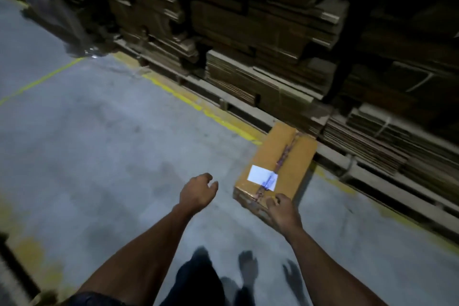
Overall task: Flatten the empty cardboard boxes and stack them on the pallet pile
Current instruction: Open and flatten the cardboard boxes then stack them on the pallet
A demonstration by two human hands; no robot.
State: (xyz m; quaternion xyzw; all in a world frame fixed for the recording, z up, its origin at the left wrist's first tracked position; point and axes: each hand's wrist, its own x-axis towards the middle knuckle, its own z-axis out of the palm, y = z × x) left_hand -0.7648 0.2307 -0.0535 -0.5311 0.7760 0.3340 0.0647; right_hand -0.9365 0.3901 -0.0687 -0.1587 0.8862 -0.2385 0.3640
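The right hand (282,211) is at the near end of the cardboard box (275,169), fingers curled at its edge. It looks like it touches the box, but I cannot tell if it really holds it. The left hand (197,192) hangs in the air to the left of that spot, fingers loose, holding nothing.

Past the right hand, the big pallet pile (260,57) of flat cardboard rises like a wall. The box sits on the gray floor (99,144), its far end close to the pile. It is still whole and taped shut, with a white label (262,177) just beyond the fingers.

It is probably light and stiff. Grab both long sides.
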